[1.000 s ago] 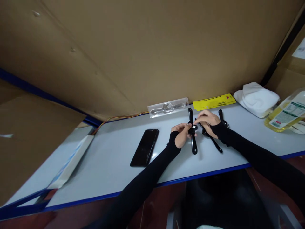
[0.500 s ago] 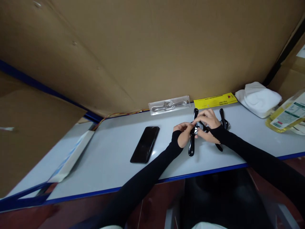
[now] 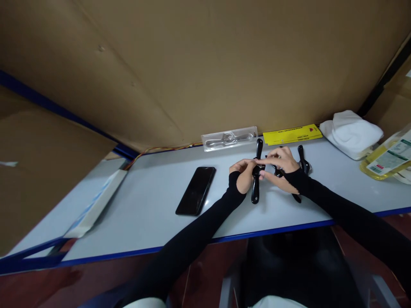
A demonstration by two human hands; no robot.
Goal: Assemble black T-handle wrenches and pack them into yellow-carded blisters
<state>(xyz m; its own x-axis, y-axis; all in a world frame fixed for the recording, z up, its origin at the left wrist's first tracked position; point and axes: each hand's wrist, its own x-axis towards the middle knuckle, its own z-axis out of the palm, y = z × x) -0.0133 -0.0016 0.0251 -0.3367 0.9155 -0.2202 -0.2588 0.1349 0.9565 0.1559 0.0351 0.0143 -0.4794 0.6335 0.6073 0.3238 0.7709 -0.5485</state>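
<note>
left hand [image 3: 243,175] had a black two-handled tool [image 3: 257,171] by the middle | right hand [image 3: 283,166] had fingers on it too | phone [image 3: 196,191] just lay on the desk [image 3: 144,209], yellow card [image 3: 293,135] behind

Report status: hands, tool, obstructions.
Left hand holding glossy black two-handled tool. Right hand fingering its middle. Similar black tool close by, partly hidden behind right hand.

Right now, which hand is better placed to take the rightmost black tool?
Probably the right hand: it is much nearer to that rightmost tool. The left hand is farther away, gripping another black tool, which the right hand also touches.
</note>
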